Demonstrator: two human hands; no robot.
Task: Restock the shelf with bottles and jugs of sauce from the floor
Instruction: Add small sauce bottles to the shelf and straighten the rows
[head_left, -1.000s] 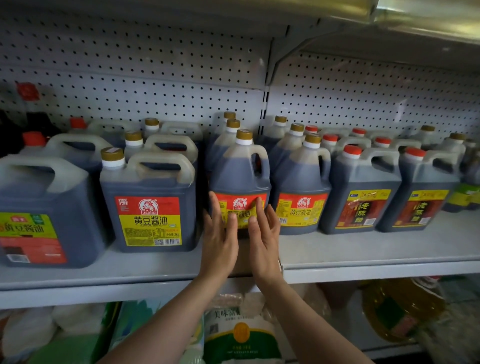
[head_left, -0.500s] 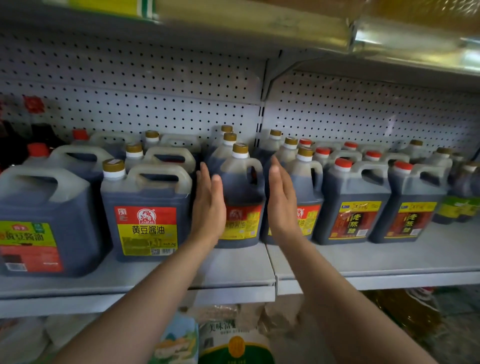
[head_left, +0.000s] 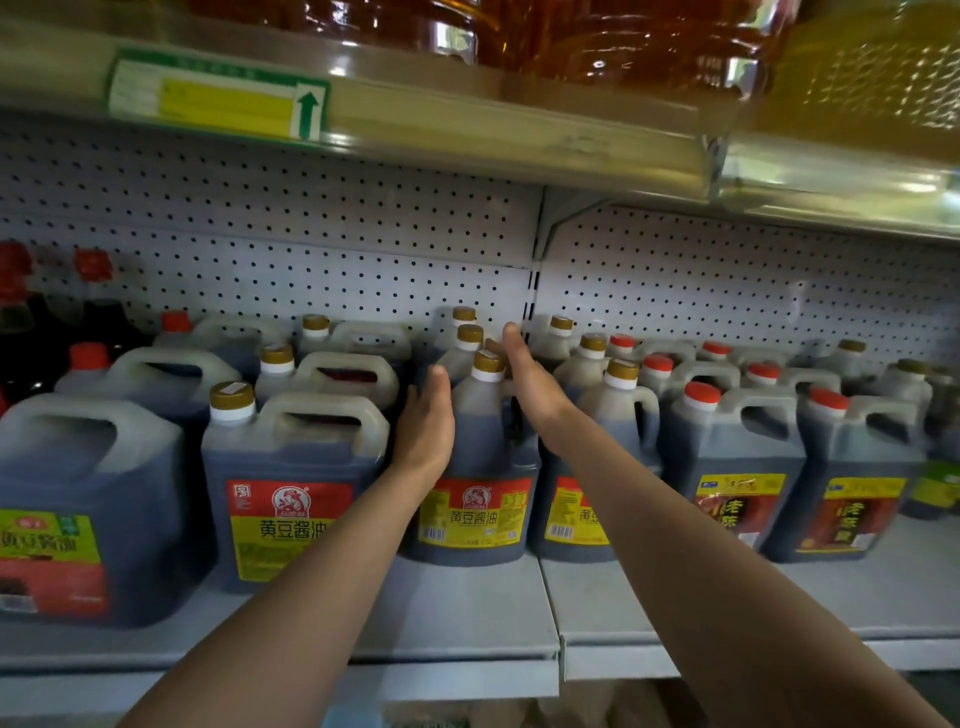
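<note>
**Both hands flat against front soy sauce bottle on shelf**

Far left: large jug with green-yellow label (head_left: 78, 499) at the shelf (head_left: 467, 608) front, red-capped jugs behind it. Next right: gold-capped jug with red-yellow label (head_left: 291, 483), similar jugs stacked behind. Left hand (head_left: 426, 431) has fingers straight and together, palm facing right, against the left side of the tall gold-capped bottle (head_left: 480, 467); grip not closed, nothing clasped. That bottle stands upright at the shelf front, centre, just left of the shelf seam, row of same bottles behind it. Right hand (head_left: 530, 379) is flat too, fingers extended toward the pegboard (head_left: 311, 260), palm facing left at the bottle's upper right shoulder; exact contact unclear. Right of it: another gold-capped bottle (head_left: 613, 441), then red-capped handled jugs (head_left: 727, 467). Upper shelf holds amber oil containers (head_left: 597, 36), blurred.
</note>
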